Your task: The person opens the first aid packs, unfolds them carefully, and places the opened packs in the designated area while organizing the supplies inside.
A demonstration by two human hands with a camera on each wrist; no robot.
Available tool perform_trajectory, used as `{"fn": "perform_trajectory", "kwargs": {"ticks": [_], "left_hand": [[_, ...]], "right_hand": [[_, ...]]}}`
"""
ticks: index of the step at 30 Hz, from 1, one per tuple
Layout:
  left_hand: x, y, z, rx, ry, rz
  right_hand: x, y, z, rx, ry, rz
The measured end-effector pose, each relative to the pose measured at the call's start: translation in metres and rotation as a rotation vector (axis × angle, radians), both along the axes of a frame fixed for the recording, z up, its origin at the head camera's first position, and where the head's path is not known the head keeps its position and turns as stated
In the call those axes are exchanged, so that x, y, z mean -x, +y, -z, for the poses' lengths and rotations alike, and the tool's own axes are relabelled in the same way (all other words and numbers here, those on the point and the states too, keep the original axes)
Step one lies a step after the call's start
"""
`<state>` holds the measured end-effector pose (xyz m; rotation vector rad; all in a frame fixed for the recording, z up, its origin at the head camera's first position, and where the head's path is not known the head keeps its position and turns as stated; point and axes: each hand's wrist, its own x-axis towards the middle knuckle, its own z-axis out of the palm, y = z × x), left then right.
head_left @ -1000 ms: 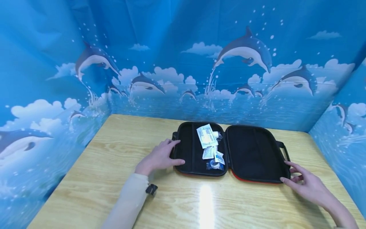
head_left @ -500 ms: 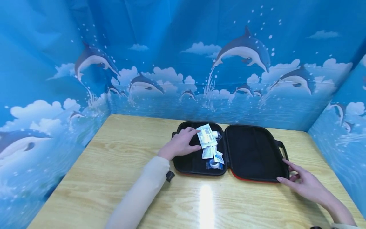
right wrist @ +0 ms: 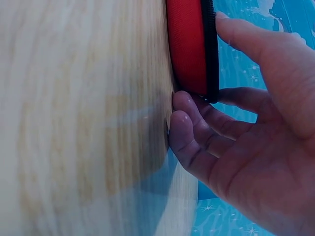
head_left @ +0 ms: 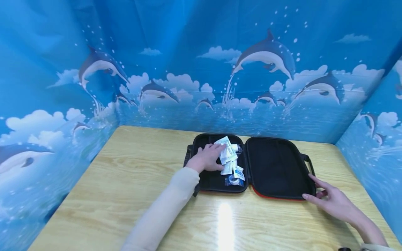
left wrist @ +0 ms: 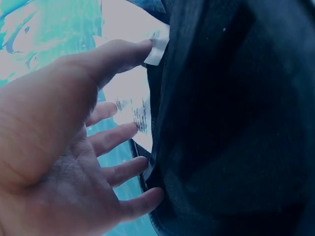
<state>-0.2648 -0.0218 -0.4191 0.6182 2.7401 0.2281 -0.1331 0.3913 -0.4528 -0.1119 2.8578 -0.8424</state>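
A black-lined, red-backed first-aid case point(head_left: 277, 169) lies unfolded on the table. My left hand point(head_left: 207, 158) reaches over its left half, fingers spread, fingertips at a large white sachet point(head_left: 230, 156). In the left wrist view, the thumb touches a strip of white wrapper point(left wrist: 158, 49). Below the large sachet lie smaller packets point(head_left: 239, 173) and a clear-bagged roll of tape point(head_left: 233, 180); a small white roll point(head_left: 235, 147) is partly covered beside it. At the case's near right corner, my right hand point(head_left: 334, 202) holds the rim point(right wrist: 210, 54) with thumb and curled fingers.
A carrying handle point(head_left: 309, 164) sticks out on the case's right side. Pale wooden tabletop point(head_left: 138, 164) spreads left and in front of the case. A blue dolphin-print curtain point(head_left: 188, 69) closes off the back and sides.
My left hand has moved right from the case's left edge, over its left half to the packets. The right hand has stayed at the right corner.
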Motion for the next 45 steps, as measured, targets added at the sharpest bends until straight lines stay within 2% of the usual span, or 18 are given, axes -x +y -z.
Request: {"fn": "perform_trajectory", "kwargs": {"ticks": [8,12,22,25,32,35,41,45], "left_hand": [[-0.004,0.004,0.003,-0.006,0.047,0.016],[-0.005,0.003,0.004,-0.038,0.070,0.024],[-0.003,-0.006,0.000,-0.210,0.242,0.099],[-0.002,-0.011,-0.001,-0.306,0.273,0.069],[-0.003,-0.019,-0.006,-0.622,0.296,-0.068],[-0.002,-0.022,-0.005,-0.717,0.321,-0.103],[-0.001,-0.026,-0.003,-0.802,0.393,-0.133],[-0.002,-0.030,-0.003,-0.806,0.410,-0.136]], "right_hand": [[0.000,0.000,0.000,0.001,-0.010,0.013],[0.000,0.001,0.001,-0.004,-0.020,0.021],[0.000,0.002,0.005,0.006,-0.018,0.024],[0.001,0.002,0.005,0.002,-0.023,0.027],[0.002,0.002,0.003,0.000,-0.044,0.036],[0.002,0.002,0.003,0.001,-0.061,0.037],[0.001,0.002,0.004,-0.002,-0.069,0.039],[0.001,0.002,0.004,-0.001,-0.063,0.037]]}}
